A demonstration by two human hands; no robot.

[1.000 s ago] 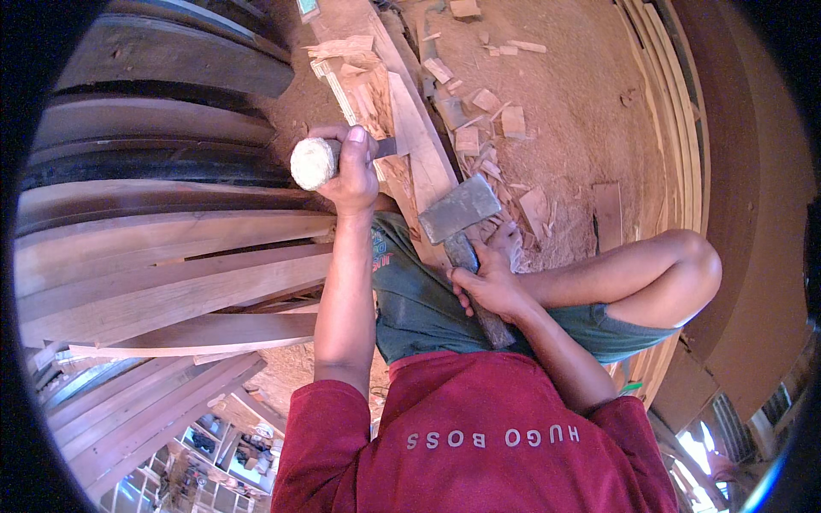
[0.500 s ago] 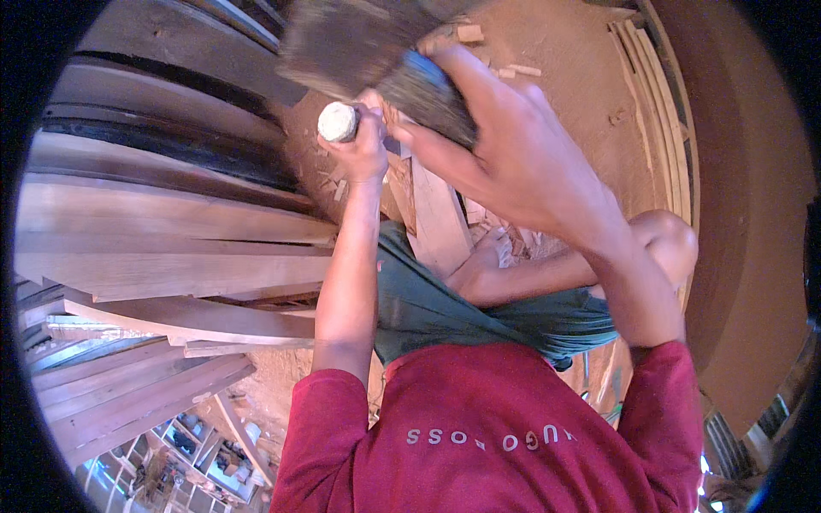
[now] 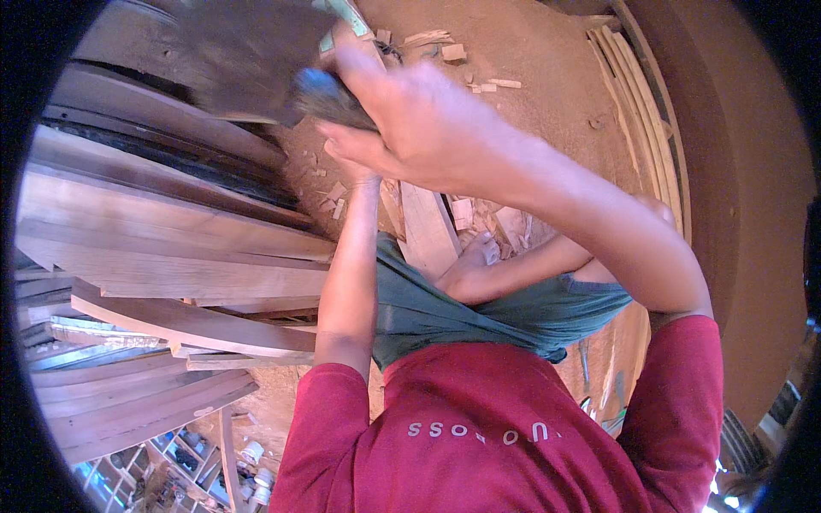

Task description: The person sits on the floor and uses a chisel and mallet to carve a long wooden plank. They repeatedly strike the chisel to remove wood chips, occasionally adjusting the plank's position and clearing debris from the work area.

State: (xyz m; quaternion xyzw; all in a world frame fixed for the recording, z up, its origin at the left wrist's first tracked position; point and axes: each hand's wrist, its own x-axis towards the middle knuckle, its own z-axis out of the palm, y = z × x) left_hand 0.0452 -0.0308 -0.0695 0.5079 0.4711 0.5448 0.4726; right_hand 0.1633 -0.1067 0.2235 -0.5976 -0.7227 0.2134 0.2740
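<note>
My right hand (image 3: pixel 428 124), smeared by motion, is closed round the short handle (image 3: pixel 338 103) of a dark, blocky mallet (image 3: pixel 248 60). The handle has a blue patch beside the mallet's head. Just below and behind, my left hand (image 3: pixel 357 171) is mostly covered by my right hand and the mallet. Half a second ago it was wrapped round a thick, white-ended tool handle, which is now hidden, as is the tool's working end. A pale wooden board (image 3: pixel 428 227) runs between my bent legs. One bare foot (image 3: pixel 475 256) rests beside it.
Long planks and curved boards (image 3: pixel 192 274) are stacked at my left. Narrow strips (image 3: pixel 624 103) lie along the right edge of the dusty floor. Offcuts (image 3: pixel 453 53) and chips are scattered ahead. A compartmented shelf (image 3: pixel 184 462) stands at the lower left.
My right hand and the mallet have swung to the left, across the white-ended handle and my left hand, hiding them. My left forearm has hardly moved.
</note>
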